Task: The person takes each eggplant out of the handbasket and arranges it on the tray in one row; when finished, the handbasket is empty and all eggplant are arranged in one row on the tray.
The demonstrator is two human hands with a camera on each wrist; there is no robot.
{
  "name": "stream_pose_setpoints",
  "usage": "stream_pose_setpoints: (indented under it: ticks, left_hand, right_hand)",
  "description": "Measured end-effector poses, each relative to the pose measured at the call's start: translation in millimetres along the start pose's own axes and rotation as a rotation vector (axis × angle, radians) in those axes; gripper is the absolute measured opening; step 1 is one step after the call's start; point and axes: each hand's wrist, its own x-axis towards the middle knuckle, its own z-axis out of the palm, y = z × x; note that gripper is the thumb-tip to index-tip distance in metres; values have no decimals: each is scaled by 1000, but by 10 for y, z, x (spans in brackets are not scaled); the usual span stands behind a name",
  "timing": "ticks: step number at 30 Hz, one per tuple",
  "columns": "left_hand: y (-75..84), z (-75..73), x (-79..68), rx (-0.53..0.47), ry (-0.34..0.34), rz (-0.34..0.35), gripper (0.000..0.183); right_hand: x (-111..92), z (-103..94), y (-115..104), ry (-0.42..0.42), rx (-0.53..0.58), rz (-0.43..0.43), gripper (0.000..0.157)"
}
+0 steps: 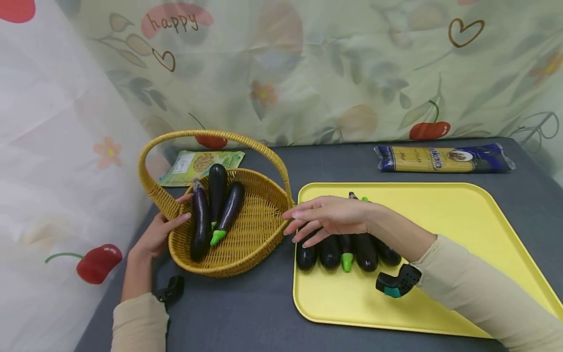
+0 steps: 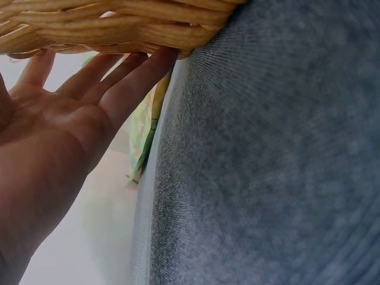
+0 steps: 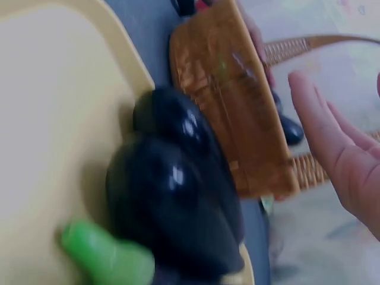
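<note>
My left hand (image 1: 155, 236) holds the near left side of a yellow wicker basket (image 1: 259, 205), its thumb over the rim. In the left wrist view the fingers (image 2: 133, 89) lie against the woven wall (image 2: 119, 27). Inside the basket, on its left side, lie three dark eggplants (image 1: 201, 225). My right hand (image 1: 334, 216) hangs empty, fingers loosely spread, near the basket's right rim. Below it several eggplants (image 1: 366, 254) lie side by side on a yellow tray (image 1: 440, 264), partly hidden by the hand; one shows a green stem end (image 3: 107, 252).
A green snack packet (image 1: 180, 171) lies behind the basket. Behind the tray is a pack of spaghetti (image 1: 426, 159) in a blue-and-clear wrapper. The grey tabletop (image 1: 237, 313) is bounded by a patterned curtain (image 1: 316, 73) at the back and left.
</note>
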Motion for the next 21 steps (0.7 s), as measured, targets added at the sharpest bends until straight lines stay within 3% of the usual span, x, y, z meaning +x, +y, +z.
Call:
stream_pose_setpoints:
  ticks: [5,13,21]
  left_hand:
    - [5,-8,-7,3,1,-5,50]
    - [11,2,-18,2,9,-8,51]
    - [8,18,-1,-2,6,-7,53]
  right_hand:
    - [254,176,-2,25,40,-15,49]
    - [680,393,10,202,142,-47,51]
    - [1020,479,-34,400,238,-16,56]
